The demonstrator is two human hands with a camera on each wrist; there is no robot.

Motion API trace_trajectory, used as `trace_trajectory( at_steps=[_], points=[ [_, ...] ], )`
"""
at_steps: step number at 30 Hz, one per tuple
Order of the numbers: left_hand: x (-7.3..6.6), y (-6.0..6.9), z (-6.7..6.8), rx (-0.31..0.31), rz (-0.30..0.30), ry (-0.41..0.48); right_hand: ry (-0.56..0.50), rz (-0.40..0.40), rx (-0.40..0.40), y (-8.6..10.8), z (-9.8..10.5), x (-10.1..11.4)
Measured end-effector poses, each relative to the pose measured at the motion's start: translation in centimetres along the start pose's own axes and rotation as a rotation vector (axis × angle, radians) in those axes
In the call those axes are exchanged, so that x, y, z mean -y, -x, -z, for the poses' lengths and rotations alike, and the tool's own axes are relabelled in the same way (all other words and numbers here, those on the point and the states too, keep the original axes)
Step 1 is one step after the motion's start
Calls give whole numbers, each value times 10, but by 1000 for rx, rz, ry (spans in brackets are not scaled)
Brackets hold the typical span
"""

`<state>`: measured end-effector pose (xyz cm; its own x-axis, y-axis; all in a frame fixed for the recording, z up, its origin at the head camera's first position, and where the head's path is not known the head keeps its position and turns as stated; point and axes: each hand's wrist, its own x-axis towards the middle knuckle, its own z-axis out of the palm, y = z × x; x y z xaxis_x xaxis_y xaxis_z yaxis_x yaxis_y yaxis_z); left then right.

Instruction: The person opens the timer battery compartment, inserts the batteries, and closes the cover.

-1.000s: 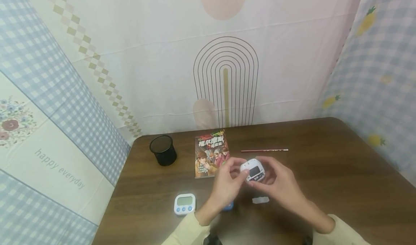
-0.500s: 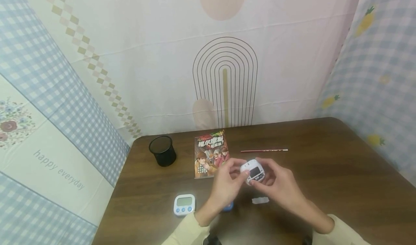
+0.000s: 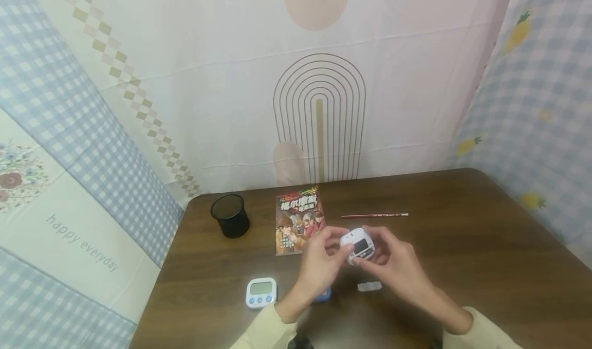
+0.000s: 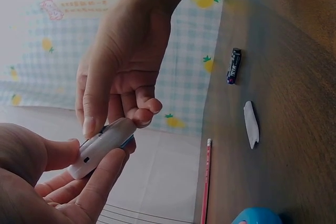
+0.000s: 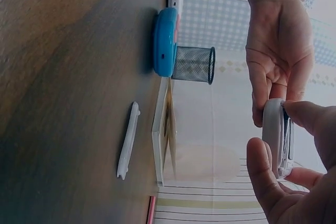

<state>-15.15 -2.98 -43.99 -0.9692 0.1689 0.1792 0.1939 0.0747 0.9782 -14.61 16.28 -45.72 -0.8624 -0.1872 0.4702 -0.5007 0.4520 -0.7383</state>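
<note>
My left hand (image 3: pixel 324 259) and my right hand (image 3: pixel 399 259) together hold a small white digital timer (image 3: pixel 357 240) above the table, its back turned up. A dark rectangle shows on that back, with an uncovered battery slot below it holding something dark. The left thumb lies on the back; the right thumb presses near the slot. In the left wrist view, the timer (image 4: pixel 102 148) appears edge-on, pinched by both hands. A white battery cover (image 3: pixel 369 286) lies on the table under the hands. In that same wrist view, a dark AAA-type battery (image 4: pixel 234 66) lies beyond the cover.
A white timer with blue buttons (image 3: pixel 261 293) lies left of my left forearm. A blue timer (image 5: pixel 165 43) is partly hidden by that forearm in the head view. Farther back are a black mesh pen holder (image 3: pixel 231 216), a comic-style book (image 3: pixel 296 225) and a red pencil (image 3: pixel 374 216).
Both hands keep their grip on the timer, which tilts only slightly. The whole head view shifts a little; the things on the table stay put.
</note>
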Motion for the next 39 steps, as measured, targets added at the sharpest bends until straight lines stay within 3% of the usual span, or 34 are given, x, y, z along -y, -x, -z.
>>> trace_trajectory(
  at_steps=[24,31,39],
  points=[
    [-3,2,-1,-27,-39,-107,-116,-71,14,-1,1,-3],
    [-2,2,-1,-21,-37,-95,-120,-93,23,-1,2,-1],
    [-2,0,2,-19,-29,-109,-70,-61,95,-5,8,-6]
  ],
)
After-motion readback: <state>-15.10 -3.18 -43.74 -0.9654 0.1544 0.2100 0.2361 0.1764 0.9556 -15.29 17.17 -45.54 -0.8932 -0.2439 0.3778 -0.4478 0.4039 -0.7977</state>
